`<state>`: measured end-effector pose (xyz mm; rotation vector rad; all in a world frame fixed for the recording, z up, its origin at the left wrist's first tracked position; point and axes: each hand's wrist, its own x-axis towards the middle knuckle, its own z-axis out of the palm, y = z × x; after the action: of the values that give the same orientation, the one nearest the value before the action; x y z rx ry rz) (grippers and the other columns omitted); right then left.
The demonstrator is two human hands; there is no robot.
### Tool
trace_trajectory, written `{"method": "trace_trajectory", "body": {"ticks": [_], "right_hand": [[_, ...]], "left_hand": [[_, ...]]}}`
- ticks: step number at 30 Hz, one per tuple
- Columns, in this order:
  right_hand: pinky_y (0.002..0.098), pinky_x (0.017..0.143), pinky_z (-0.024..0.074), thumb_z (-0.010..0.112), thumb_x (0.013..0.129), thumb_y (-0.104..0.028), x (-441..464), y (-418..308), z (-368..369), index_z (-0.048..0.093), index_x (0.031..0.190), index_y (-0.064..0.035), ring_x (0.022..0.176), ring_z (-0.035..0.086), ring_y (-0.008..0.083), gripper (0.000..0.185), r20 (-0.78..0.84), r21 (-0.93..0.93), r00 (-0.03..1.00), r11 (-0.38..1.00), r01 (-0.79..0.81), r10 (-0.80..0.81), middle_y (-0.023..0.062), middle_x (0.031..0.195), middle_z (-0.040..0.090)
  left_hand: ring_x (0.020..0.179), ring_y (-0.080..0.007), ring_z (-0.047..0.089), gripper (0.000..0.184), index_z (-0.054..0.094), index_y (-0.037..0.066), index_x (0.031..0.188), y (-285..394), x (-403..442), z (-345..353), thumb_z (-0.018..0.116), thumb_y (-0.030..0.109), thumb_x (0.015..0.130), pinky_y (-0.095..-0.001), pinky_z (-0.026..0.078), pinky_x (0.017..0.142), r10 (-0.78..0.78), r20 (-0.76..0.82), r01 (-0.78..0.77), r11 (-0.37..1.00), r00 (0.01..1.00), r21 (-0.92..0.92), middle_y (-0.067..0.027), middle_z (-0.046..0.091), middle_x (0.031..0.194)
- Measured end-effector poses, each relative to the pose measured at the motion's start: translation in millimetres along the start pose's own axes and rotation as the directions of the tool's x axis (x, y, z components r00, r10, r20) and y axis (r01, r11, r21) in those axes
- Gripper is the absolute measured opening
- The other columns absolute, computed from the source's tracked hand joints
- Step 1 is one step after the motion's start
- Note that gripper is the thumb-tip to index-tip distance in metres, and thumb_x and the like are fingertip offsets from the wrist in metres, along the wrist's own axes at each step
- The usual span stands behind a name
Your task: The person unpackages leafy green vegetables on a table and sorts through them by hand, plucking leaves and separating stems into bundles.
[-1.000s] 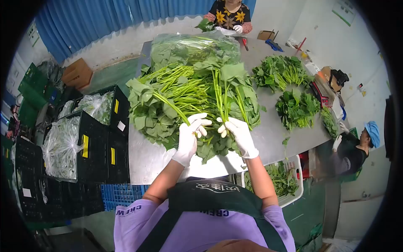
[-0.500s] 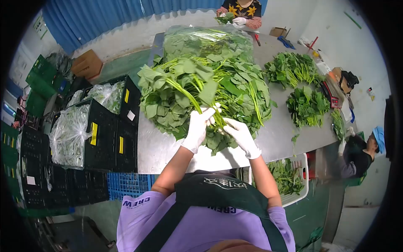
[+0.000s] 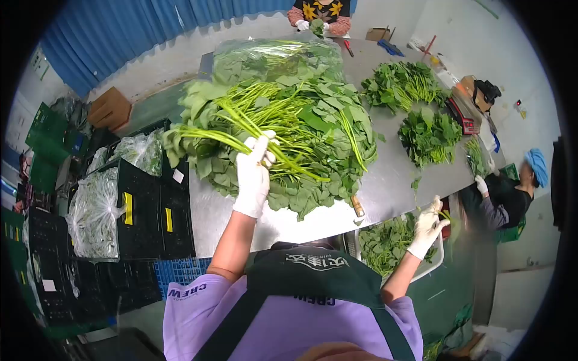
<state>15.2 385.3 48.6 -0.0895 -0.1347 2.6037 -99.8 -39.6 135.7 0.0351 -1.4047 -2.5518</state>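
Observation:
My left hand (image 3: 253, 174) is closed around a bunch of leafy green stems (image 3: 226, 139), held above a large heap of the same greens (image 3: 313, 114) on the metal table. The leaves of the bunch point left and its cut ends point right. Out to the right, my right hand (image 3: 428, 227) is over the edge of a white basket (image 3: 444, 256) that has loose leaves (image 3: 385, 243) in it. Its fingers are apart, with a small stem piece and a blurred green shape beside the fingertips. Both hands wear white gloves. A wooden handle (image 3: 357, 206) pokes out from under the heap.
Two piles of greens (image 3: 404, 84) (image 3: 430, 135) lie on the metal table (image 3: 391, 174) near a red scale (image 3: 463, 114). Dark crates (image 3: 144, 204) with bagged greens stand left. One co-worker (image 3: 322, 13) is across the table, another (image 3: 512, 192) at right.
My right hand has left the bunch and swung right to the basket. My left hand has moved left with the stems, now tilted more to the left. The wooden handle has come into view.

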Motion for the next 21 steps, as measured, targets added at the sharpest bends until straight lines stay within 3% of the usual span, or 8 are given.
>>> {"method": "trace_trajectory", "body": {"ticks": [3, 5, 6, 9, 12, 13, 18, 21], "right_hand": [[0.0301, 0.084, 0.0489, 0.063, 0.082, -0.039, -18.4, 60.5, 42.1, 0.031, 0.138, -0.0001, 0.103, 0.059, 0.0200, 0.075, -0.168, -0.247, 0.968, 0.942, -0.226, 0.188, 0.0156, 0.123, 0.055], [0.0271, 0.079, 0.0487, 0.063, 0.085, -0.027, -32.1, 103.5, 54.2, 0.043, 0.132, 0.0003, 0.094, 0.061, 0.0176, 0.058, 0.061, -0.888, 0.948, 0.451, -0.091, 0.311, 0.0124, 0.113, 0.061], [0.0265, 0.075, 0.0483, 0.064, 0.084, -0.024, -42.0, 124.4, 75.3, 0.049, 0.126, 0.0001, 0.089, 0.061, 0.0162, 0.051, 0.085, -0.966, 0.906, 0.257, -0.027, 0.414, 0.0100, 0.107, 0.063], [0.0258, 0.068, 0.0481, 0.069, 0.079, -0.021, -57.4, 171.8, 101.2, 0.062, 0.109, -0.0001, 0.076, 0.062, 0.0144, 0.038, 0.041, -0.999, 0.770, 0.001, 0.053, 0.637, 0.0064, 0.092, 0.067], [0.0294, 0.063, 0.0476, 0.071, 0.074, -0.021, -65.5, 206.1, 96.3, 0.064, 0.098, -0.0030, 0.068, 0.061, 0.0235, 0.030, 0.400, -0.711, 0.677, -0.257, 0.655, 0.618, 0.0117, 0.081, 0.063], [0.0317, 0.061, 0.0461, 0.069, 0.076, -0.022, -65.2, 211.5, 96.6, 0.065, 0.093, -0.0028, 0.066, 0.059, 0.0274, 0.026, 0.259, -0.696, 0.708, -0.381, 0.608, 0.657, 0.0129, 0.079, 0.063], [0.0210, 0.055, 0.0389, 0.057, 0.087, -0.013, -63.6, 219.2, 87.2, 0.066, 0.089, -0.0008, 0.062, 0.049, 0.0056, 0.015, 0.158, -0.983, 0.835, 0.005, 0.183, 0.527, 0.0001, 0.070, 0.058], [0.0183, 0.053, 0.0350, 0.055, 0.087, -0.012, -57.7, 213.8, 93.7, 0.067, 0.091, -0.0023, 0.060, 0.046, 0.0035, 0.016, -0.021, -0.997, 0.752, 0.045, -0.068, 0.658, -0.0021, 0.070, 0.058]], "left_hand": [[0.054, -0.0040, 0.046, 0.022, 0.062, -0.002, 0.102, -14.9, -8.1, 12.3, 0.057, 0.015, 0.090, -0.0152, 0.033, 0.048, -0.137, 0.083, 0.132, 0.989, 0.987, 0.060, -0.0066, 0.064, 0.083], [0.055, -0.0035, 0.046, 0.023, 0.062, -0.003, 0.102, -25.4, -14.1, 18.0, 0.058, 0.016, 0.089, -0.0151, 0.033, 0.048, -0.197, 0.141, 0.175, 0.973, 0.970, 0.153, -0.0062, 0.064, 0.083], [0.054, -0.0031, 0.047, 0.024, 0.063, -0.002, 0.103, -29.8, -17.2, 19.6, 0.059, 0.015, 0.087, -0.0152, 0.033, 0.048, -0.208, 0.168, 0.177, 0.967, 0.964, 0.184, -0.0061, 0.064, 0.083], [0.054, -0.0027, 0.047, 0.024, 0.064, -0.002, 0.103, -33.3, -24.4, 27.0, 0.060, 0.012, 0.085, -0.0146, 0.034, 0.048, -0.251, 0.201, 0.203, 0.951, 0.947, 0.232, -0.0053, 0.065, 0.082], [0.055, -0.0022, 0.048, 0.024, 0.064, -0.004, 0.104, -35.0, -31.3, 31.6, 0.061, 0.010, 0.084, -0.0146, 0.034, 0.049, -0.281, 0.190, 0.235, 0.944, 0.941, 0.234, -0.0056, 0.065, 0.083], [0.055, -0.0023, 0.048, 0.024, 0.064, -0.004, 0.104, -34.8, -33.6, 32.0, 0.061, 0.010, 0.084, -0.0146, 0.034, 0.049, -0.273, 0.195, 0.225, 0.945, 0.942, 0.236, -0.0060, 0.066, 0.084], [0.056, -0.0046, 0.049, 0.030, 0.060, -0.002, 0.112, -44.5, -32.6, 14.2, 0.052, 0.019, 0.092, -0.0150, 0.032, 0.048, -0.124, 0.105, 0.126, 0.992, 0.987, -0.008, -0.0099, 0.066, 0.094], [0.062, -0.0049, 0.052, 0.030, 0.058, -0.002, 0.114, -54.1, -28.4, 5.3, 0.053, 0.017, 0.091, -0.0162, 0.035, 0.053, -0.195, 0.113, 0.195, 0.981, 0.974, 0.008, -0.0100, 0.066, 0.096]]}}
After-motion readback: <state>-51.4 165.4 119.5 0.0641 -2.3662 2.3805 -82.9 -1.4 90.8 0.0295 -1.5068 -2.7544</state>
